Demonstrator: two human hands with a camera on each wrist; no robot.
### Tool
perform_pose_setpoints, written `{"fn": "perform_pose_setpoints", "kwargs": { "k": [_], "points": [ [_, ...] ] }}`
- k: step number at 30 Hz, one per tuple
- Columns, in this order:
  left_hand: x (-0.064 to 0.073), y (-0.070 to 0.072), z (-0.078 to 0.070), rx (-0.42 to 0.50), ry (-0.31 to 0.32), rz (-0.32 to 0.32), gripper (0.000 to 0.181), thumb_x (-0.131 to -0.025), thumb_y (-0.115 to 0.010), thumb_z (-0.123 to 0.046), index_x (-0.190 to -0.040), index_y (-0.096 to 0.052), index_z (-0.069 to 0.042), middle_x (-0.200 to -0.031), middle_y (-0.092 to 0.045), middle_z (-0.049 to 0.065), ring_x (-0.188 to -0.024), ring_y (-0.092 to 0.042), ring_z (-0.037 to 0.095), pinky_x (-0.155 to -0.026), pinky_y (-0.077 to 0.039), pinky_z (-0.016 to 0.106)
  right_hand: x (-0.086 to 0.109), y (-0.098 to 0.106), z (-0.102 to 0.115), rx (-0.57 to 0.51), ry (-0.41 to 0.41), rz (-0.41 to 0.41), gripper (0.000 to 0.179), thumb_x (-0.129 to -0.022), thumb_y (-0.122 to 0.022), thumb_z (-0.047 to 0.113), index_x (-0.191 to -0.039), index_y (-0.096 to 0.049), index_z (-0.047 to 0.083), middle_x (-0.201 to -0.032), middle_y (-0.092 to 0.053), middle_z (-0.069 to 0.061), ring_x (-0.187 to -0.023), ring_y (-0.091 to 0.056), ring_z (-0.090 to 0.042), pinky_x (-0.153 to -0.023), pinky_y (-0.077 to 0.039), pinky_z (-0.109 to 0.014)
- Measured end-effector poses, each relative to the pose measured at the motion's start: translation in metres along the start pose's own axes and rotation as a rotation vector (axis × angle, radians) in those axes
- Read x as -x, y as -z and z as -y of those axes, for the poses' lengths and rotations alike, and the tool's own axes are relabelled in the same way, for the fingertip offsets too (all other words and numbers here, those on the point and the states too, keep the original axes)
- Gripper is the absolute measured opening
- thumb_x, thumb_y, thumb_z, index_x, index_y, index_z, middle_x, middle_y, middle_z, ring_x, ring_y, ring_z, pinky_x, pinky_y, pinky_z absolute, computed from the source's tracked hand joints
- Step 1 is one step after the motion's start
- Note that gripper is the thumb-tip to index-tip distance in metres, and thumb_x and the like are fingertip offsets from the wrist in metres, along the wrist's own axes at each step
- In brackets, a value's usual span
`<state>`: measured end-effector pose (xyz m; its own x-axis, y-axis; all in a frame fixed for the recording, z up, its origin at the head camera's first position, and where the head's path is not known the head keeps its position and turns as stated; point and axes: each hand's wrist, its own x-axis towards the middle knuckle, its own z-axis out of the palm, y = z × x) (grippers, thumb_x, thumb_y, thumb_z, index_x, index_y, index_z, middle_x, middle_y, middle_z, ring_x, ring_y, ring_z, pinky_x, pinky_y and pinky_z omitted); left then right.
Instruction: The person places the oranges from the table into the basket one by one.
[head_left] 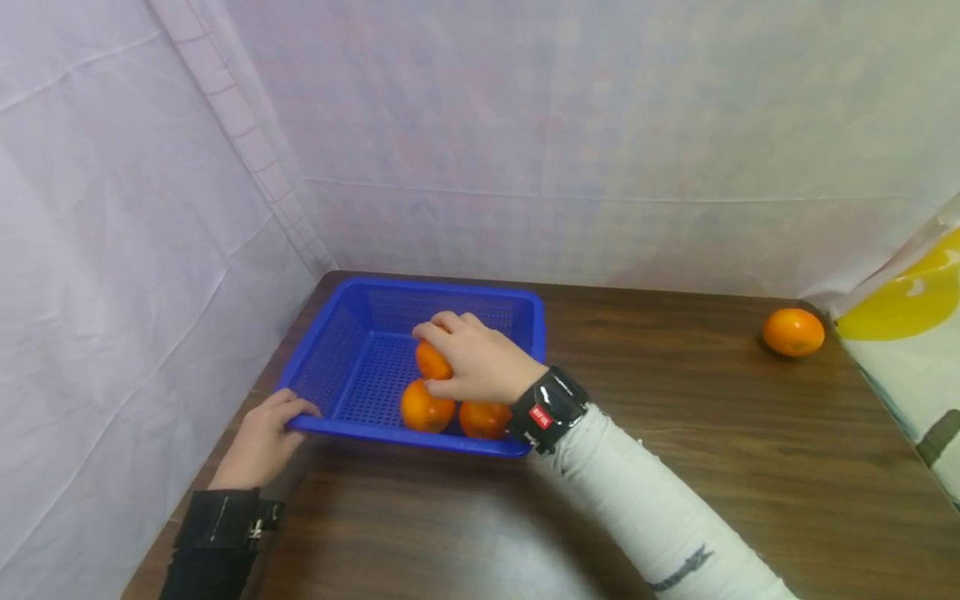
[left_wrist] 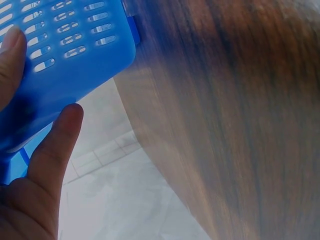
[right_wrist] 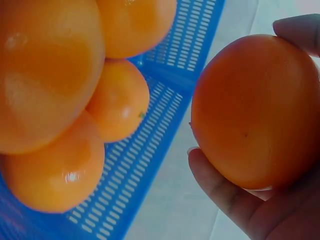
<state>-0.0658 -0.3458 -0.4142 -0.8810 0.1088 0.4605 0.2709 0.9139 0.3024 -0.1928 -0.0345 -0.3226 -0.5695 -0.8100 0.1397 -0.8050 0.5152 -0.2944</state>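
Note:
A blue plastic basket [head_left: 442, 287] with perforated walls stands at the table's back left. My left hand [head_left: 262, 437] grips its near left corner; in the left wrist view a thumb and a finger lie along the basket wall [left_wrist: 75, 80]. Over the inside of the basket, my right hand [head_left: 483, 364] holds an orange [head_left: 432, 361] between fingers and thumb. The right wrist view shows this held orange [right_wrist: 250, 115] up close, with several other oranges [right_wrist: 52, 170] in the basket. Two of those, one orange [head_left: 426, 407] and another [head_left: 483, 419], show beneath the right hand.
A single orange [head_left: 793, 332] sits at the far right of the brown wooden table [head_left: 675, 400]. White cloth [head_left: 600, 150] hangs behind and at the left. A cloth with a yellow print [head_left: 907, 300] borders the right edge.

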Motion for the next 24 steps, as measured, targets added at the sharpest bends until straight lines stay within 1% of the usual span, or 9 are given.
{"fn": "perform_pose_setpoints", "kwargs": {
  "k": [3, 7, 11, 15, 17, 22, 24],
  "points": [
    [0.0, 0.0, 0.001, 0.002, -0.007, -0.001, 0.035, -0.065, -0.076, 0.018, -0.086, -0.072, -0.009, -0.085, -0.062, -0.001, -0.08, -0.062, 0.019, -0.07, -0.054, 0.04, -0.005, -0.004, 0.003, -0.012, 0.006, 0.012, 0.064, -0.088, -0.07, 0.044, -0.145, -0.049, 0.022, -0.142, -0.051, -0.007, -0.117, -0.054, -0.026, -0.093, -0.053, -0.039],
    [0.001, 0.001, 0.001, 0.003, -0.017, -0.017, 0.034, -0.064, -0.076, 0.016, -0.085, -0.072, -0.009, -0.083, -0.061, -0.001, -0.076, -0.061, 0.019, -0.068, -0.053, 0.038, -0.013, -0.004, 0.011, -0.039, 0.018, 0.046, 0.065, -0.089, -0.069, 0.045, -0.147, -0.048, 0.024, -0.145, -0.047, -0.008, -0.118, -0.053, -0.026, -0.093, -0.054, -0.038],
    [0.002, 0.002, 0.001, 0.003, -0.013, -0.022, 0.032, -0.064, -0.077, 0.015, -0.084, -0.072, -0.009, -0.081, -0.06, -0.001, -0.074, -0.059, 0.018, -0.066, -0.052, 0.037, -0.02, -0.006, 0.02, -0.041, 0.041, 0.072, 0.065, -0.09, -0.069, 0.046, -0.148, -0.048, 0.025, -0.144, -0.047, -0.008, -0.118, -0.054, -0.026, -0.093, -0.055, -0.037],
    [0.001, 0.003, 0.001, 0.0, 0.003, -0.015, 0.032, -0.066, -0.077, 0.016, -0.084, -0.072, -0.009, -0.082, -0.06, -0.001, -0.075, -0.059, 0.018, -0.067, -0.053, 0.038, -0.027, -0.01, 0.028, -0.024, 0.06, 0.081, 0.064, -0.09, -0.069, 0.046, -0.148, -0.048, 0.028, -0.143, -0.048, -0.008, -0.116, -0.054, -0.025, -0.092, -0.055, -0.036],
    [0.002, 0.004, 0.001, -0.002, 0.004, -0.018, 0.032, -0.066, -0.077, 0.016, -0.084, -0.072, -0.01, -0.082, -0.06, -0.001, -0.075, -0.059, 0.017, -0.067, -0.052, 0.037, -0.03, -0.012, 0.031, 0.003, 0.073, 0.091, 0.063, -0.091, -0.069, 0.047, -0.148, -0.048, 0.031, -0.143, -0.048, -0.008, -0.115, -0.054, -0.023, -0.089, -0.055, -0.036],
    [0.004, 0.003, 0.001, -0.009, -0.017, -0.033, 0.034, -0.063, -0.077, 0.017, -0.083, -0.072, -0.009, -0.08, -0.059, -0.002, -0.073, -0.057, 0.014, -0.065, -0.052, 0.036, -0.038, -0.017, 0.036, 0.079, 0.11, 0.12, 0.06, -0.092, -0.066, 0.052, -0.147, -0.048, 0.036, -0.145, -0.047, -0.009, -0.116, -0.055, -0.024, -0.087, -0.055, -0.036],
    [0.005, 0.003, 0.002, -0.012, -0.016, -0.028, 0.033, -0.064, -0.077, 0.017, -0.083, -0.072, -0.009, -0.081, -0.059, -0.001, -0.073, -0.058, 0.015, -0.065, -0.052, 0.036, -0.04, -0.019, 0.037, 0.085, 0.118, 0.127, 0.06, -0.093, -0.065, 0.053, -0.148, -0.048, 0.037, -0.147, -0.046, -0.009, -0.118, -0.054, -0.026, -0.088, -0.056, -0.037]
  ]
}}
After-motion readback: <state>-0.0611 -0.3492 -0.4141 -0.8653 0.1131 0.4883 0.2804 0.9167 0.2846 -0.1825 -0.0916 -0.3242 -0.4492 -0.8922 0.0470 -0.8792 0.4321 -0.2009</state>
